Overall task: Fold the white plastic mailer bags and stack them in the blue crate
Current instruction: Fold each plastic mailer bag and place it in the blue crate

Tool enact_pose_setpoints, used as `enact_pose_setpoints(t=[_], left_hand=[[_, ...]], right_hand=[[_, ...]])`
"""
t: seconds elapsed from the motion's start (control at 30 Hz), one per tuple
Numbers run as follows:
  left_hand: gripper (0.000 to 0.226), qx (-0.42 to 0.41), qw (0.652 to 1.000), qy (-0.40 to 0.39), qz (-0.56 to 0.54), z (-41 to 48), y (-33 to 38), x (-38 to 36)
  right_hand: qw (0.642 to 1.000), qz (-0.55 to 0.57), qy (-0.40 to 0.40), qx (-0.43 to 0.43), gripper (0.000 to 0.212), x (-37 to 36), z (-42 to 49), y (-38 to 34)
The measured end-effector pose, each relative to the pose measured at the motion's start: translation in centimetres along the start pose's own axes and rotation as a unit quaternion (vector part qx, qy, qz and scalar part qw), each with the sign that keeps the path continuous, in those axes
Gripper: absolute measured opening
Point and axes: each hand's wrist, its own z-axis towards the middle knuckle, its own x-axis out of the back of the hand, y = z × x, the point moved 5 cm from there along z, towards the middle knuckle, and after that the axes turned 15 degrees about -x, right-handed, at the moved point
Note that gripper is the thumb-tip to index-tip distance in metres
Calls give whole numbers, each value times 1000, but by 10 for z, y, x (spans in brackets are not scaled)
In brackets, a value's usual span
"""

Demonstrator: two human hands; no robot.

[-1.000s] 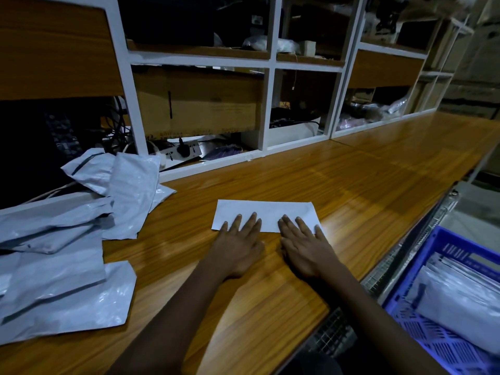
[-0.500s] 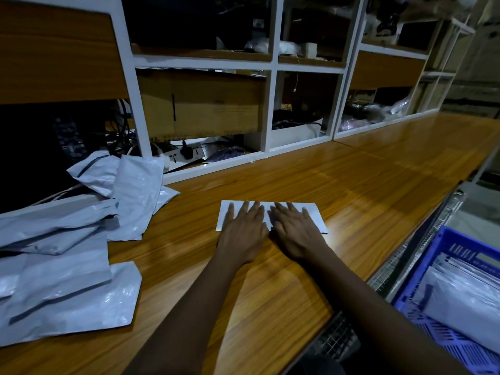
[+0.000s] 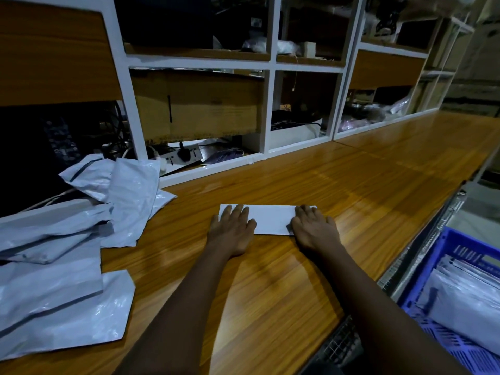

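The folded white mailer bag (image 3: 272,220) lies flat as a narrow strip on the wooden table (image 3: 351,185), straight ahead of us. We press our left hand (image 3: 232,228) on its left end and our right hand (image 3: 313,228) on its right end. Both palms are down, and the fingers are straight and held close together, curled round nothing. A bare stretch of the bag shows between the hands. To our left a loose pile of unfolded mailer bags (image 3: 54,266) sprawls over the table. At our lower right, off the table's edge, the blue crate (image 3: 460,247) holds stacked folded bags (image 3: 465,299). Behind the table stands a white shelf unit (image 3: 267,109) with a cardboard box (image 3: 211,104) and a power strip (image 3: 184,155).
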Motion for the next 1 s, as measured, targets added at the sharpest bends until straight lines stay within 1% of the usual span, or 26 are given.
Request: enact_pose_setpoints(t=[0.07, 0.17, 0.23, 0.3, 0.33, 0.37, 0.43, 0.47, 0.53, 0.57, 0.7, 0.77, 0.87, 0.93, 1.0], left_hand=[[57, 4, 1000, -1, 20, 0, -6, 2], [59, 52, 997, 36, -35, -2, -9, 7], [60, 65, 996, 60, -11, -2, -6, 10], [59, 61, 993, 93, 27, -1, -3, 15], [58, 48, 992, 108, 41, 0, 0, 18], [56, 24, 991, 122, 55, 3, 6, 20], [50, -52, 985, 123, 108, 10, 26, 22], [48, -88, 980, 119, 131, 13, 36, 22], [46, -122, 977, 111, 135, 18, 46, 20], [47, -123, 979, 103, 123, 20, 46, 19], [51, -100, 991, 49, 80, 31, 29, 8], [54, -70, 996, 23, 45, 34, 19, 4], [57, -9, 1000, 10, -16, 29, -3, 6], [57, 24, 999, 18, -41, 22, -20, 9], [58, 47, 996, 39, -69, 16, -32, 10]], right_hand=[[1000, -1, -4, -13, 40, -2, 4, 9], [999, -16, 10, -35, 38, -4, 4, 11], [997, -30, 42, -56, 36, -4, 4, 10], [995, -19, 73, -70, 39, 1, 7, 8], [995, -3, 78, -58, 43, 4, 7, 3], [996, 2, 84, -28, 47, 6, 9, -5], [994, 8, 93, 53, 51, 8, 11, -24], [994, 27, 76, 78, 53, 8, 12, -33], [990, 77, 59, 101, 56, 9, 16, -40], [990, 78, 58, 106, 59, 7, 20, -40], [991, 22, 46, 124, 68, -3, 22, -38], [995, -11, 32, 95, 69, -4, 22, -31], [1000, -17, -3, 25, 51, -3, 26, -8], [1000, -16, -13, 2, 49, -5, 27, 4], [1000, 1, 14, -17, 43, -8, 29, 14]])
